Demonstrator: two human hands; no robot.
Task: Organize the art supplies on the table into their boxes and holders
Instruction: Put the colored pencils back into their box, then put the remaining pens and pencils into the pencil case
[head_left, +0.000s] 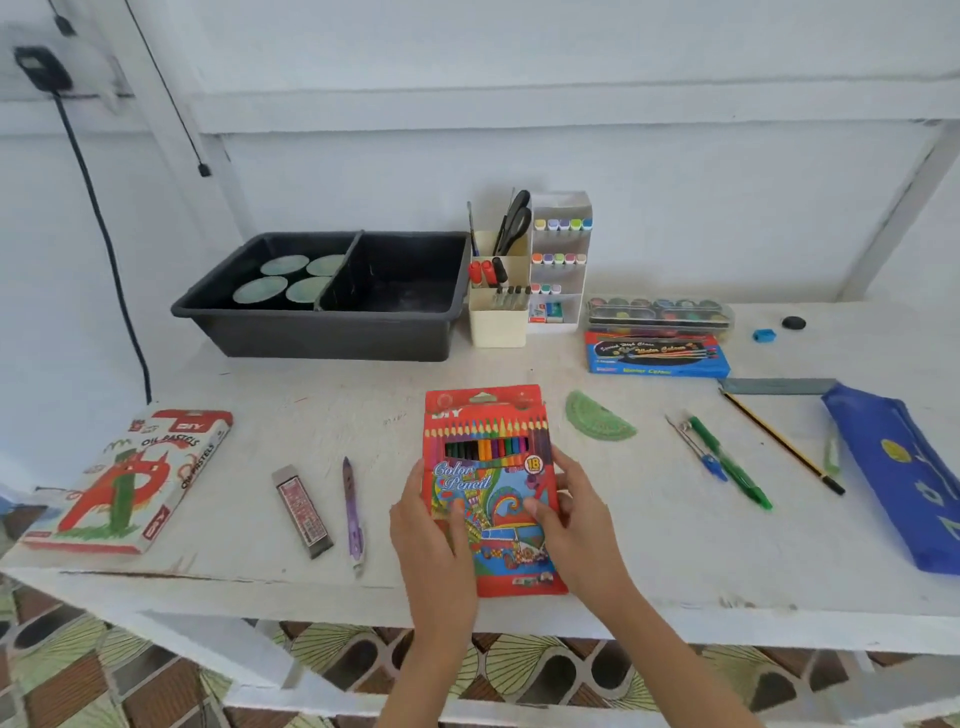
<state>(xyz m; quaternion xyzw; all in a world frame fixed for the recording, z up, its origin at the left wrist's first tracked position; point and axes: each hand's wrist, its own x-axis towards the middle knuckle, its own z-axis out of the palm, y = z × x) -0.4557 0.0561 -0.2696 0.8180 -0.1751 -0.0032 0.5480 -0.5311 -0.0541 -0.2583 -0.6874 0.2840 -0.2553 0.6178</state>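
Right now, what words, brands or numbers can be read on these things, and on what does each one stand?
"DIY", "Color Pencil", "18": on the pencil box.
"DIY", "OIL PASTELS": on the pastel box.
"Water Colours", only faintly: on the blue paint box; its small print is blurred.
The grey box label and the blue pouch marks are too blurred to read.

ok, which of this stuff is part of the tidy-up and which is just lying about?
Job: pencil box, held in left hand and right hand; pastels box; purple pen; green pen; pencil; protractor; pouch; holder.
Lying about: wall cable; plug; floor tiles.
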